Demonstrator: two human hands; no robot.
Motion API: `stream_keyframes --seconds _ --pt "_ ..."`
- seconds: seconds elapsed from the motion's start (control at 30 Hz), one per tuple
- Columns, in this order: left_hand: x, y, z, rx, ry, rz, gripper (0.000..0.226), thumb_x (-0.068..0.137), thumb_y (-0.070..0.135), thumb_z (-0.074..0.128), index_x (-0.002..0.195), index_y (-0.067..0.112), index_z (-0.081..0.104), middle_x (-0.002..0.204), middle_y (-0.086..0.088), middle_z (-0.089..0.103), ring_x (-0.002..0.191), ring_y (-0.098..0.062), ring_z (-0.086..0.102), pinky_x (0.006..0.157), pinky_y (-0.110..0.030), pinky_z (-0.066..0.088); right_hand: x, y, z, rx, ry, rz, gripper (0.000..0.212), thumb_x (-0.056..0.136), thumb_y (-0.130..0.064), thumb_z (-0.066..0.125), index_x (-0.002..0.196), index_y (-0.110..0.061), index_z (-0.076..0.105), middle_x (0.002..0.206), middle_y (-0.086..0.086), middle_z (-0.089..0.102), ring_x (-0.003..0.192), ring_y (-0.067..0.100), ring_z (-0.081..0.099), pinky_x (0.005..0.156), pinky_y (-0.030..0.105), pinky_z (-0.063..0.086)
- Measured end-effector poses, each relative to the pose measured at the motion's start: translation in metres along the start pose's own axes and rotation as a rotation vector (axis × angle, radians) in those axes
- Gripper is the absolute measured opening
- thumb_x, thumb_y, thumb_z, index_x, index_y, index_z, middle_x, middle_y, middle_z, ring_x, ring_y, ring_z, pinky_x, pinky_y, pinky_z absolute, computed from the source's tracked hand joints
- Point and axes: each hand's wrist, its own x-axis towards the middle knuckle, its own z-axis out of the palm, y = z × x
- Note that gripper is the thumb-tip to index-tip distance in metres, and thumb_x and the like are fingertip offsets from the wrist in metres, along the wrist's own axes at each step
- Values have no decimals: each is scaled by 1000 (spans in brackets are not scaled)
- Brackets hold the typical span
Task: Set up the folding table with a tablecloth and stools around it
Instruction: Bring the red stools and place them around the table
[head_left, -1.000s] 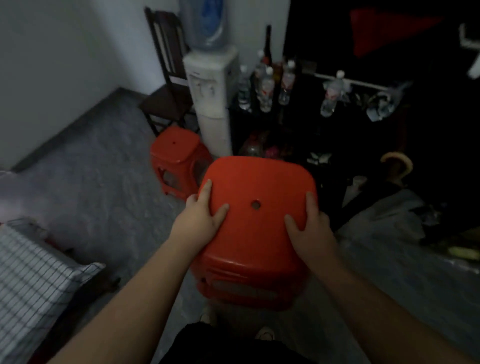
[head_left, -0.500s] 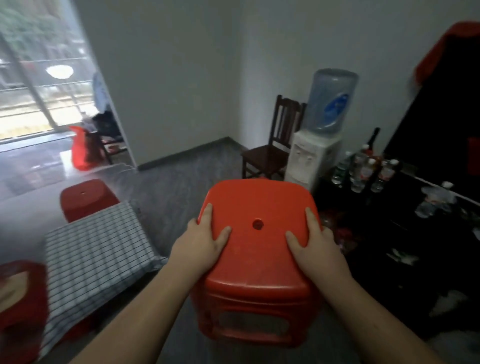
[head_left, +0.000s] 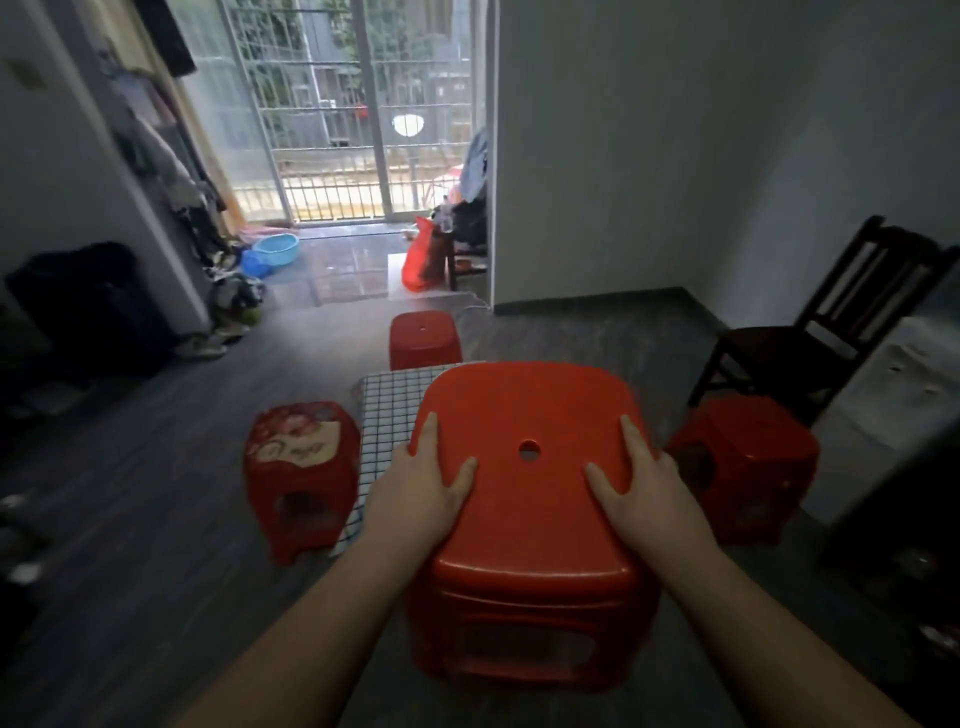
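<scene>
Both hands' fingers (head_left: 429, 436) clamp a red stool (head_left: 530, 499) hiding the checked table (head_left: 387, 415) ringed by three stools (head_left: 301, 473).

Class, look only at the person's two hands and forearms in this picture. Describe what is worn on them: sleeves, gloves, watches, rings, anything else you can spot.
Both forearms are bare from the bottom edge of the picture up to the wrists: no sleeves show. The left hand and the right hand wear no gloves. No watch, bracelet or ring is visible on either, though the dim light could hide something small.
</scene>
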Motion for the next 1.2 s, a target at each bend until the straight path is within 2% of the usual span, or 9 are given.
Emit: stream_keyframes --seconds 0.3,0.53,0.67,0.87,1.03,1.2 --pt "57 -36 26 7 -52 -172 82 90 71 40 155 41 1 151 -13 35 122 -34 55 97 -46 48 75 -6 62 42 -152 -74 83 91 -58 53 156 -40 6 143 18 38 122 36 53 100 43 43" --pt "98 -61 84 -91 -142 -327 84 90 66 49 152 49 -4 151 -16 30 126 -36 51 100 -50 47 143 24 122 93 -417 -125 99 88 -56 62 156 -37 -7 156 19 19 136 33 41 111 39 35" --pt "118 -86 119 -170 -217 -368 91 86 67 56 153 49 -3 157 -14 20 134 -33 45 108 -47 42 169 38 169 112 -481 -106 103 85 -55 65 156 -38 -6 159 14 12 140 31 37 112 38 34" --pt "153 -157 212 -202 -340 -420 96 85 58 66 153 52 -1 157 -14 17 132 -31 47 108 -40 41 196 81 281 148 -533 1 101 83 -53 69 155 -44 -1 155 8 20 135 28 42 109 40 38" --pt "172 -235 321 -204 -380 -505 96 85 53 69 150 57 -1 158 -11 14 135 -33 42 110 -46 40 202 134 408 165 -557 85 100 83 -45 73 155 -44 4 156 8 20 137 28 37 111 41 35" --pt "180 -299 407 -227 -417 -504 97 85 47 72 151 55 2 158 -14 14 137 -34 39 114 -46 37 197 176 504 140 -530 110 102 83 -42 74 155 -45 3 158 13 16 141 31 33 116 43 32"
